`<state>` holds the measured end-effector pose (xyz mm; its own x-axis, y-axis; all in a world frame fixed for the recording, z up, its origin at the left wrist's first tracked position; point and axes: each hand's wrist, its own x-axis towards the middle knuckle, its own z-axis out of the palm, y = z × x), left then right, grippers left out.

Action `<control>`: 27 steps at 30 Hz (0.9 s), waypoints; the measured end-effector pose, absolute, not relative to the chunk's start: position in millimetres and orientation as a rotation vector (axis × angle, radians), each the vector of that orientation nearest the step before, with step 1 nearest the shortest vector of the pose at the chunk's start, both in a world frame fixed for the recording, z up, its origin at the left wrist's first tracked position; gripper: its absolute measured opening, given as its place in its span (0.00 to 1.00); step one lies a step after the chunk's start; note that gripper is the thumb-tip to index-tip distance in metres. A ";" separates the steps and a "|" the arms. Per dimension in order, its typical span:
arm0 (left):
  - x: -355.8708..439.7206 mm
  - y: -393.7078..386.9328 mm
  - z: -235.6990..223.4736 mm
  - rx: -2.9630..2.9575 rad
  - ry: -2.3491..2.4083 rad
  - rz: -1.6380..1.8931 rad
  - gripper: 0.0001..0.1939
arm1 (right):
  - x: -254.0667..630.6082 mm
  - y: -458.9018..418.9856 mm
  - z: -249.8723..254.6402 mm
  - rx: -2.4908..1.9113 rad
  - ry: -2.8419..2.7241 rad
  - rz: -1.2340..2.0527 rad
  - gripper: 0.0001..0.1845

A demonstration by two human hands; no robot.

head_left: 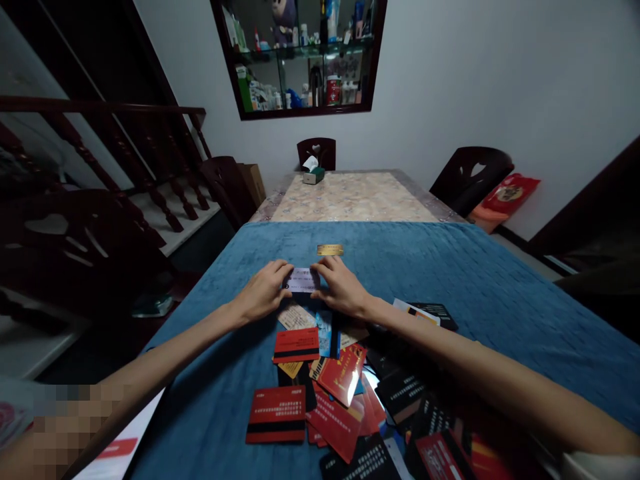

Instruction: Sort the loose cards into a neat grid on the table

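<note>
Between both hands a pale lilac card [303,280] with dark print is gripped by its two short ends, just over the blue cloth. My left hand [265,288] pinches its left end, thumb below and fingers above. On the right end, my right hand [343,283] closes in the same way. Right behind that hand a gold card [330,250] lies on the cloth. Below the hands spreads a loose heap of cards: a red card [296,345] with a black stripe, a blue card [327,332], a shiny red card [343,373] and several black ones.
A blue cloth [225,400] covers the near part of the table. On the bare patterned far part [350,197] stands a tissue box [314,175]. Dark chairs [470,177] surround the table. At the lower left, a white sheet-like thing [125,443] lies beside my forearm.
</note>
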<state>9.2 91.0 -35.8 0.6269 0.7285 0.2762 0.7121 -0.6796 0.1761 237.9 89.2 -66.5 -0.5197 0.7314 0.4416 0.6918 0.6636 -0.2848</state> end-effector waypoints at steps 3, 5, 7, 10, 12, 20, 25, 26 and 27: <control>7.1 118.3 -39.2 2.723 1.270 0.493 0.22 | 233.5 114.7 -69.6 -1.144 -2.329 0.141 0.26; 5.7 137.3 -43.4 2.703 1.282 0.486 0.21 | 230.6 131.1 -71.0 -1.187 -2.329 0.165 0.26; 5.1 155.9 -48.1 2.689 1.309 0.454 0.20 | 228.2 146.3 -72.0 -1.231 -2.336 0.185 0.25; 6.3 181.9 -53.5 2.669 1.393 0.400 0.22 | 225.7 166.2 -72.2 -1.314 -2.353 0.193 0.23; 8.5 197.2 -55.4 2.667 1.432 0.366 0.24 | 224.4 177.6 -71.4 -1.399 -2.355 0.188 0.23; 18.5 239.7 -61.6 2.610 1.506 0.296 0.22 | 219.7 209.7 -69.8 -1.647 -2.355 0.176 0.21; 18.8 249.9 -65.6 2.562 1.520 0.283 0.21 | 216.6 217.9 -69.4 -1.686 -2.370 0.172 0.19; 18.5 250.9 -66.0 2.550 1.521 0.282 0.20 | 215.9 218.8 -69.0 -1.691 -2.373 0.174 0.18; 18.1 251.7 -66.4 2.537 1.523 0.282 0.20 | 215.2 219.7 -68.5 -1.697 -2.376 0.176 0.18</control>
<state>18.1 251.7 -66.4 0.4609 0.8843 0.0745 0.8525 -0.4644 0.2400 215.2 219.7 -68.5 -0.3113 0.9444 0.1059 0.9186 0.3276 -0.2212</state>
